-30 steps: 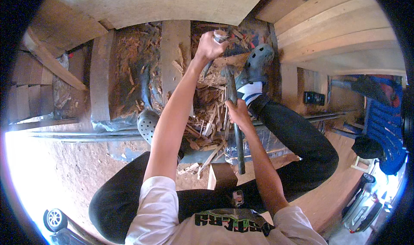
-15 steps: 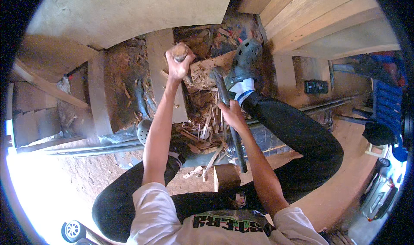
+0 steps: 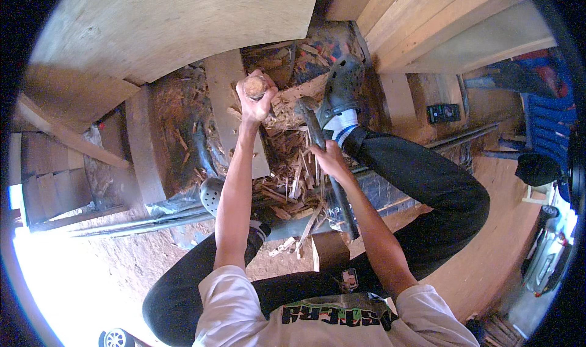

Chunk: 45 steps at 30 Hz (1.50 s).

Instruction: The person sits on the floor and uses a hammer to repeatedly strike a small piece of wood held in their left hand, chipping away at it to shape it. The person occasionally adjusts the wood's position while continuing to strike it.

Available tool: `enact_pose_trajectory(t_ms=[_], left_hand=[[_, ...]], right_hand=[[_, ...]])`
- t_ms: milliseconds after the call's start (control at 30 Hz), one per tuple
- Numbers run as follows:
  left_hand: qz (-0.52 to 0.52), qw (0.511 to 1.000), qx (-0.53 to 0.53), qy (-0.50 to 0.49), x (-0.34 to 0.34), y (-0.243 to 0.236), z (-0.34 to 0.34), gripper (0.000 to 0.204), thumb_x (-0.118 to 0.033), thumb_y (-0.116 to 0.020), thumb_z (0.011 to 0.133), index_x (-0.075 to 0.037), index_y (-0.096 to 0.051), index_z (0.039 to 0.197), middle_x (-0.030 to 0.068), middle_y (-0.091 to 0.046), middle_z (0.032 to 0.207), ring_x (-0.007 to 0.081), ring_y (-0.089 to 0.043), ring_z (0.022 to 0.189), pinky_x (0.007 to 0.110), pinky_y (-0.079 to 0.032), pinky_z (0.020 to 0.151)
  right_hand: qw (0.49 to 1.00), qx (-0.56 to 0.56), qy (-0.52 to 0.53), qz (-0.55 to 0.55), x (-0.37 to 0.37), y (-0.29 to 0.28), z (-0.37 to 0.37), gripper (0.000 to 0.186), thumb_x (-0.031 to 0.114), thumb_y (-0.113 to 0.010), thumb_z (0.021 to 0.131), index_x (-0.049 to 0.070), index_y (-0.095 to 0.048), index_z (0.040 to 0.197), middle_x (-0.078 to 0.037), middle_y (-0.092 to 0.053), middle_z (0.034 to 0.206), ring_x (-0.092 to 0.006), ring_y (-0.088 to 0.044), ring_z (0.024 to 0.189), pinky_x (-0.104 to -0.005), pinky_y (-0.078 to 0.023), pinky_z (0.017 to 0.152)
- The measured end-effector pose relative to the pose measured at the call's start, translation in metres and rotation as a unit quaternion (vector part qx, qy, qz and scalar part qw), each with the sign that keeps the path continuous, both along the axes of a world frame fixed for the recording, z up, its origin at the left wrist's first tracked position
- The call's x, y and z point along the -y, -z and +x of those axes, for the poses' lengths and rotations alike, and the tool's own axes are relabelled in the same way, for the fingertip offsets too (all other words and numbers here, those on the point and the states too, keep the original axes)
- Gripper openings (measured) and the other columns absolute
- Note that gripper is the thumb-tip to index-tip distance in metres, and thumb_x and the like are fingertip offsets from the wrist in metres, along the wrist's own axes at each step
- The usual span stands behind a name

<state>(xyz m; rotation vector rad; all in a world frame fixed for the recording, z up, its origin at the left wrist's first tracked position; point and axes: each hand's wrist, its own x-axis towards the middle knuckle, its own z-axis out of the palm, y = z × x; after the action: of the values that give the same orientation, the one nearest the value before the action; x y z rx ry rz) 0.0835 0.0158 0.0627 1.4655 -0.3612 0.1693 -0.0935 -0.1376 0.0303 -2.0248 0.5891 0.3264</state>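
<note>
My left hand is closed around an upright wooden-handled tool. Its round, worn butt end faces up, and whatever lies below the fist is hidden. To the right, my right hand grips a hammer partway along its long dark handle. The hammer's head is beside my right shoe, a little right of the left fist. Under both hands lies a piece of wood with a rough, chipped surface, surrounded by splinters and wood chips.
My feet in grey clogs stand on either side of the chips. A pale board lies by my left forearm, and a large wooden panel overhangs the far left. Stacked planks rise at far right. A blue chair stands farther right.
The view has shifted slightly. My left fist has tilted a little, so the wooden butt end shows more fully. The hammer stays low beside it in my right hand.
</note>
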Motion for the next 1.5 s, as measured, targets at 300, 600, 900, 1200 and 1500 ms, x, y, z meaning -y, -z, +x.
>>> enact_pose_trajectory(t_ms=[300, 600, 900, 1200, 1500], left_hand=[[-0.036, 0.999, -0.006, 0.003, -0.005, -0.007, -0.007, 0.012, -0.006, -0.061, 0.06, -0.002, -0.05, 0.061, 0.0041, -0.054, 0.059, 0.0123, -0.049, 0.053, 0.026, -0.041, 0.052], [-0.052, 0.998, -0.01, 0.022, -0.008, -0.007, -0.006, 0.013, -0.005, -0.061, 0.06, -0.002, -0.049, 0.061, 0.0037, -0.054, 0.057, 0.0118, -0.05, 0.052, 0.026, -0.04, 0.051], [-0.042, 0.996, 0.069, -0.033, 0.003, 0.011, -0.017, 0.014, -0.009, -0.063, 0.057, -0.001, -0.051, 0.056, 0.0066, -0.053, 0.056, 0.017, -0.051, 0.049, 0.028, -0.043, 0.052], [0.118, 0.981, 0.149, 0.041, 0.006, 0.011, -0.016, 0.018, -0.014, -0.062, 0.056, -0.002, -0.048, 0.058, 0.0106, -0.048, 0.054, 0.0268, -0.05, 0.047, 0.034, -0.042, 0.048], [0.102, 0.99, 0.048, 0.09, 0.008, 0.003, -0.026, 0.022, -0.016, -0.065, 0.057, -0.001, -0.049, 0.062, 0.0131, -0.049, 0.053, 0.0279, -0.045, 0.045, 0.035, -0.04, 0.047]], right_hand=[[0.999, 0.003, -0.016, -0.035, 0.01, 0.029, -0.003, 0.049, 0.044, -0.062, 0.075, -0.004, -0.055, 0.065, -0.022, -0.057, 0.061, -0.0392, -0.057, 0.062, -0.0468, -0.044, 0.059], [0.999, -0.043, -0.009, -0.018, 0.008, 0.037, -0.005, 0.054, 0.049, -0.06, 0.077, -0.005, -0.057, 0.075, -0.022, -0.058, 0.069, -0.0386, -0.059, 0.072, -0.0464, -0.045, 0.066], [0.999, -0.027, 0.033, -0.006, 0.006, 0.026, -0.005, 0.043, 0.041, -0.064, 0.075, -0.001, -0.057, 0.074, -0.014, -0.057, 0.061, -0.0288, -0.059, 0.061, -0.043, -0.046, 0.06], [0.998, 0.003, 0.063, 0.024, 0.016, -0.047, -0.023, 0.031, 0.034, -0.064, 0.077, 0.004, -0.055, 0.073, -0.004, -0.05, 0.056, -0.0154, -0.047, 0.05, -0.0332, -0.035, 0.046], [0.918, 0.228, 0.239, 0.217, -0.007, -0.252, -0.057, 0.014, 0.016, -0.058, 0.087, 0.008, -0.047, 0.088, 0.004, -0.038, 0.052, -0.004, -0.036, 0.04, -0.0205, -0.026, 0.035]])
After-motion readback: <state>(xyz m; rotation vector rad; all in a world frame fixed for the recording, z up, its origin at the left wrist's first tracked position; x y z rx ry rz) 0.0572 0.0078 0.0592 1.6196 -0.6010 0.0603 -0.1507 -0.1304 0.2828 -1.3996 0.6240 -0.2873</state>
